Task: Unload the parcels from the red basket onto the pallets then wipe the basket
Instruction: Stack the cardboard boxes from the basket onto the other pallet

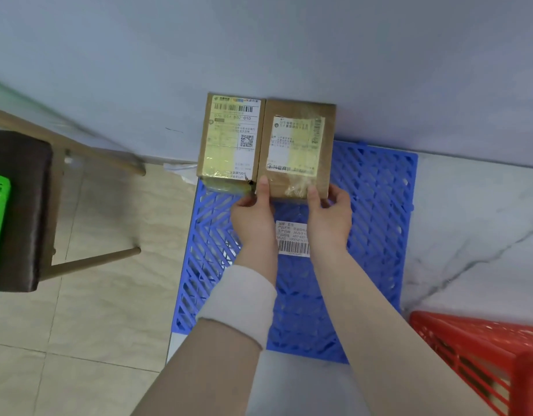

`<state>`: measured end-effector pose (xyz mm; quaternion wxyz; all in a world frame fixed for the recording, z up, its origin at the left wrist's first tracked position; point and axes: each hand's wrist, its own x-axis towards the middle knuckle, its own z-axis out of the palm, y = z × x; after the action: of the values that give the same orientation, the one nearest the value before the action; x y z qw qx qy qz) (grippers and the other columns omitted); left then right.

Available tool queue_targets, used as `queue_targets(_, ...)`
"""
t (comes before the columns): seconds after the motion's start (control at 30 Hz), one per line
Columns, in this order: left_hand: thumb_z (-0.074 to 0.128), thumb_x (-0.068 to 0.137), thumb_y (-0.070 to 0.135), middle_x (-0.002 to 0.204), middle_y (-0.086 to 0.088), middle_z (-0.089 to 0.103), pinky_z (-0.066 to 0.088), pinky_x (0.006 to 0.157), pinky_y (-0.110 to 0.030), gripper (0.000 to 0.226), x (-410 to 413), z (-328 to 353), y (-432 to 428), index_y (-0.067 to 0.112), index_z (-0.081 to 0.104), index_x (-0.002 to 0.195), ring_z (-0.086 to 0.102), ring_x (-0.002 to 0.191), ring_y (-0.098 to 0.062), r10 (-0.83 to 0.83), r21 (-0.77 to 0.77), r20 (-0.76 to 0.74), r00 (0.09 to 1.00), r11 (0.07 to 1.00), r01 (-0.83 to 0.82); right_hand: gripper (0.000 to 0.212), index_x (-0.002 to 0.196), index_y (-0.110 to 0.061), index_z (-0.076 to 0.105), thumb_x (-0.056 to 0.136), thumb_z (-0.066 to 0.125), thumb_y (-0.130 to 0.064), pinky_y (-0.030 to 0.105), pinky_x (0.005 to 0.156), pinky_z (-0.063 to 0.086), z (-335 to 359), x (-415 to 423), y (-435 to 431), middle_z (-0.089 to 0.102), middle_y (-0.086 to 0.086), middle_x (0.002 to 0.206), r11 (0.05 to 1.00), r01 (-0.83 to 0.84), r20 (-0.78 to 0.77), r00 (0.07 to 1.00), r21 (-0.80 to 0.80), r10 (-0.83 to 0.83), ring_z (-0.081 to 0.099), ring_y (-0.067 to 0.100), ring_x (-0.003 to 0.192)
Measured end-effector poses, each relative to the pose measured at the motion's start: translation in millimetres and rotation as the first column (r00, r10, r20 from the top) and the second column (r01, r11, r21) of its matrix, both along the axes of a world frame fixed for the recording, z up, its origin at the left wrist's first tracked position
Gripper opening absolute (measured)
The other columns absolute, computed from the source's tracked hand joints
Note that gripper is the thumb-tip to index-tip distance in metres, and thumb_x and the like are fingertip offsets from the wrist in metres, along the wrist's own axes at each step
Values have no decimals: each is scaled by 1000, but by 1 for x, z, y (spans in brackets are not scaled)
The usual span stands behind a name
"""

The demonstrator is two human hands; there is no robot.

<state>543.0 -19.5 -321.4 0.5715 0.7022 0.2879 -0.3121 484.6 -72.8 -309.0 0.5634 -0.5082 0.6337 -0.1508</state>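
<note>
— What is the person wearing?
— A white, soft-looking band [238, 301] wraps round the left forearm [199, 355], on the near side of the wrist.
— And the other arm?
— The right forearm [379, 319] is bare to the frame's near edge. The left hand [253, 217] and right hand [330, 219] are bare too.

- soft, even indoor light, moderately bright, with no hard shadows
- glossy tape on the left parcel [229, 151] and the right parcel [298, 145] gives a yellowish sheen that washes out part of their labels
- a faint shadow lies on the blue pallet [376, 205] at the right parcel's near edge
- wide-angle bending curves the foot of the wall [259, 40]; the chair [22, 205] at the left edge looks stretched and smeared
- the middle is fairly sharp; the red basket [481, 355] in the corner is slightly blurred
</note>
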Motion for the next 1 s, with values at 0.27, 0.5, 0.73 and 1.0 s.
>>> queue_targets(0.27,61,86,29,130,-6,52,39,92,-24,46,-55,74,36,8,46,125,51,111,-13,-400,144,164,902,914,379,48,128,-12,48,86,61,-31,10,84,28,68,-67,18,45,5,136,929,-354,-222,920,-111,324,45,10,115)
queue_targets(0.5,59,86,14,120,-6,58,39,93,-25,28,-157,169,70,9,55,114,52,114,-18,-730,300,364,579,680,669,31,111,-6,60,81,66,-13,24,100,30,174,-186,50,56,12,123,829,-462,-259,882,-314,393,49,25,119)
queue_targets(0.73,60,84,12,116,-9,61,38,97,-34,29,-286,224,54,9,58,112,54,112,-26,-871,530,469,145,409,743,31,107,-5,63,76,68,-11,35,104,31,226,-327,31,60,11,120,678,-593,-422,799,-434,428,48,31,119)
queue_targets(1.0,59,82,11,115,-8,60,43,93,-40,32,-419,233,3,12,57,113,55,108,-27,-910,610,414,9,285,739,35,115,-13,59,82,66,-21,37,107,31,221,-474,-16,54,3,128,686,-632,-507,750,-360,425,40,24,129)
